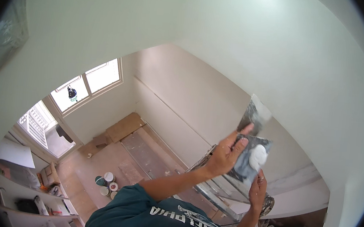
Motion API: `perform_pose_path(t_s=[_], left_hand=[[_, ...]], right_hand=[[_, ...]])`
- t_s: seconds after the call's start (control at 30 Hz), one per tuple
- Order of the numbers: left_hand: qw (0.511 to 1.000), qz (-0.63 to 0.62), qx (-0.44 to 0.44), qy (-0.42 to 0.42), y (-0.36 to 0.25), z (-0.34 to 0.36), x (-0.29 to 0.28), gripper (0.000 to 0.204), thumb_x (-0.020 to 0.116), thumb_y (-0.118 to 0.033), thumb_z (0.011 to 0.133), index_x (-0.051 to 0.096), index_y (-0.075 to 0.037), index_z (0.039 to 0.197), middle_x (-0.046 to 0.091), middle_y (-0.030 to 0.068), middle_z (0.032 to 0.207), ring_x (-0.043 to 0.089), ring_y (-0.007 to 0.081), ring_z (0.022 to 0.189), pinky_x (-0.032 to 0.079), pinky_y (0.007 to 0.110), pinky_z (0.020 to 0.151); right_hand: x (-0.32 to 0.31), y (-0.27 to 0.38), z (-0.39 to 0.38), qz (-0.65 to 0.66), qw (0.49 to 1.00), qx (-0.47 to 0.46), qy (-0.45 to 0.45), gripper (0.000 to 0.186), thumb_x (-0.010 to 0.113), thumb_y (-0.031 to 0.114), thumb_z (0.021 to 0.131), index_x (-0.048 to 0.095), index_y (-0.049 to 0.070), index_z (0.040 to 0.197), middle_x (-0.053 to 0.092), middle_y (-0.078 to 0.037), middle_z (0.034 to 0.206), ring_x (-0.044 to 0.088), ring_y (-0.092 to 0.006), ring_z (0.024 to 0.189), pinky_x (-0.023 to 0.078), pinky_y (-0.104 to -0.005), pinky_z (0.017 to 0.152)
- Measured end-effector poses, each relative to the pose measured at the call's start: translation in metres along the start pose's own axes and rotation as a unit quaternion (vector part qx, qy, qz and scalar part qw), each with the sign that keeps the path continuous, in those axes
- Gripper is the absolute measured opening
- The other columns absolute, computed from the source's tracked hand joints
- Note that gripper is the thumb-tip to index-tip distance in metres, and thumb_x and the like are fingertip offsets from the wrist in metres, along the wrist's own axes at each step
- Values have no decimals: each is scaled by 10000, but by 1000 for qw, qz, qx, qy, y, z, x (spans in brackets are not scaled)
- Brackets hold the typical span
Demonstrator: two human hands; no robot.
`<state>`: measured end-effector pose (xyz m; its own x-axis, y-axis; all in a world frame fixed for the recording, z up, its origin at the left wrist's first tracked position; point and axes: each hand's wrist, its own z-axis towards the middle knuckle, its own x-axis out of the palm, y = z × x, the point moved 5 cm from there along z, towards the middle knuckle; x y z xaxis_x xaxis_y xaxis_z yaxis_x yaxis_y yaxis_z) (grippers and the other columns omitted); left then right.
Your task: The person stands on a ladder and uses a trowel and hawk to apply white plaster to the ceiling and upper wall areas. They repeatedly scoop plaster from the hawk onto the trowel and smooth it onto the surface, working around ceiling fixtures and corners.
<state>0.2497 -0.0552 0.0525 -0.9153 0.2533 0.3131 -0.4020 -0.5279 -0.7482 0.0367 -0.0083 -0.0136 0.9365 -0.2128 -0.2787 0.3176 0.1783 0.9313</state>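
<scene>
My left hand [223,157] grips a flat metal filling blade [257,112], which points up toward the ceiling. Its thumb lies against a second, smeared filling blade [242,162] just below. A thick lump of white putty [257,157] sits on that lower blade. My right hand [258,190] is closed at the lower blade's bottom corner, its fingers partly hidden. The two blades overlap or meet near my left thumb; whether they touch cannot be made out.
Beneath my arms stands a metal stepladder [215,200]. Far below, several paint tubs [109,177] stand on the covered floor, with a cardboard sheet [124,127] by the wall. Cluttered shelves [29,195] are at lower left, below a window [102,77]. The pale ceiling [225,26] is close overhead.
</scene>
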Motion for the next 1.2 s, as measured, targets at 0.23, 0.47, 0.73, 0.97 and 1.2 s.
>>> perform_pose_path(t_s=[0.23,0.47,0.73,0.97,1.2], left_hand=[[917,-302,-256,44,53,-50,68,509,480,-346,1058,467,-20,1449,609,55,1294,555,99,1160,420,257,1027],[892,-260,-369,1,86,-80,70,470,416,-351,1072,522,-20,1389,647,69,1211,622,115,1075,492,275,957],[826,-356,-427,-88,68,-60,50,444,399,-369,1051,542,-13,1274,683,102,1095,695,184,987,582,340,854],[823,-360,-434,-65,63,-48,54,424,443,-357,1044,555,-6,1256,683,105,1092,708,185,943,597,338,811],[818,-365,-443,-41,73,-47,51,385,498,-350,1027,585,-11,1187,694,85,1016,711,170,876,605,320,761]], right_hand=[[2,-64,15,477,875,82,-23,428,552,347,997,574,-19,1216,666,-138,1138,664,-251,983,519,-380,895],[-23,-60,29,520,847,88,58,435,569,323,994,546,-23,1257,643,-143,1179,638,-253,1054,516,-383,932],[-29,-52,21,487,856,57,-163,378,604,199,963,554,-63,1230,649,-171,1183,646,-282,1068,522,-422,954],[-33,-86,7,483,854,99,-169,418,600,222,943,551,-54,1254,660,-175,1187,651,-290,1081,511,-450,972],[-36,-94,5,474,852,83,-206,362,637,85,910,535,-26,1239,643,-127,1143,661,-239,1028,554,-377,897]])
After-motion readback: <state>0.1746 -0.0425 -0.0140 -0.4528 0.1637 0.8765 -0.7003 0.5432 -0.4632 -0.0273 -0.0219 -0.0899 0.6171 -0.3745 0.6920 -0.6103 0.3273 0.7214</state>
